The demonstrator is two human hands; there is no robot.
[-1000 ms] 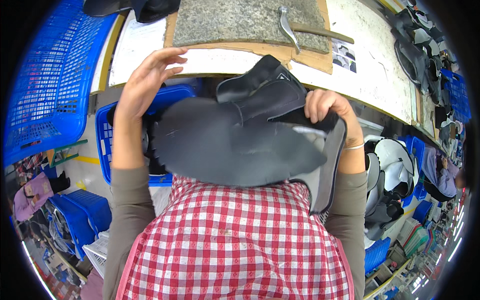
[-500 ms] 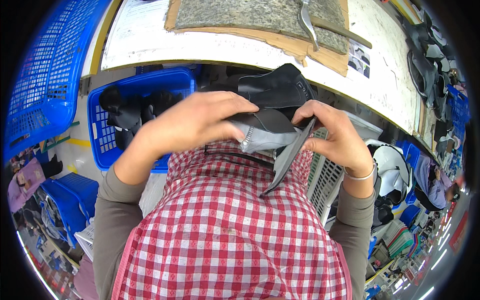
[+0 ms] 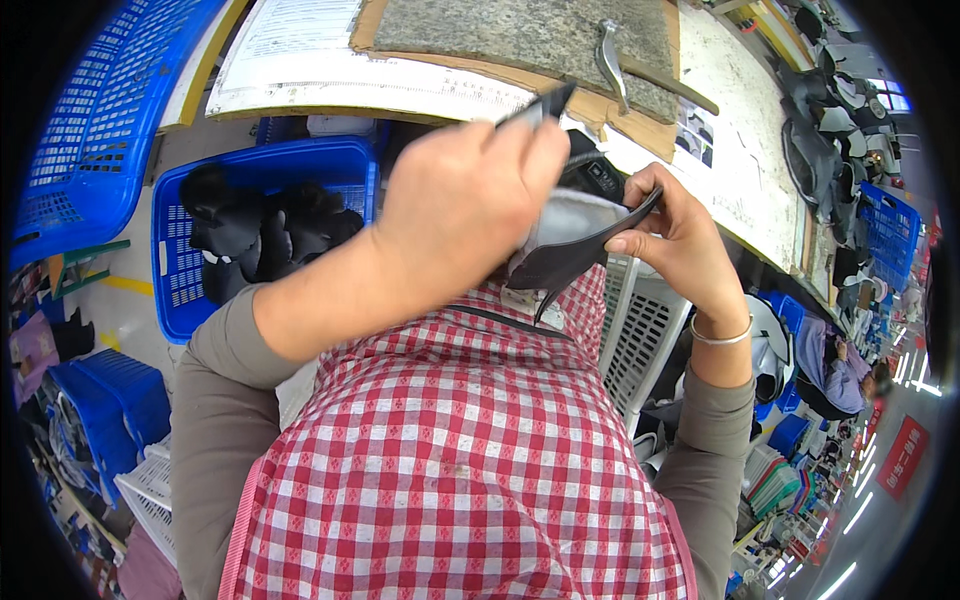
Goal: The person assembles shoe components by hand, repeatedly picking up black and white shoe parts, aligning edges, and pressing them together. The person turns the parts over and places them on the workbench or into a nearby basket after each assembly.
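Note:
A black shoe upper [image 3: 565, 255] with a pale grey lining is held up over my lap, its lining side partly turned into view. My left hand [image 3: 465, 195], smeared by motion, is closed on the upper's far left part, and a black tip sticks out above the knuckles. At the upper's right edge my right hand [image 3: 672, 225] pinches the material between thumb and fingers. Part of the upper is hidden behind my left hand.
A hammer [image 3: 612, 65] lies on a stone slab [image 3: 500, 35] on the white bench [image 3: 300, 85]. A blue basket [image 3: 270, 155] with black shoe pieces stands at the left, and a white crate [image 3: 640, 335] at the right. More shoe pieces [image 3: 805, 150] line the bench's right side.
My left hand has risen to the right and closed on the upper's far part. The upper has been turned, with more grey lining now facing up. My right hand keeps its pinch.

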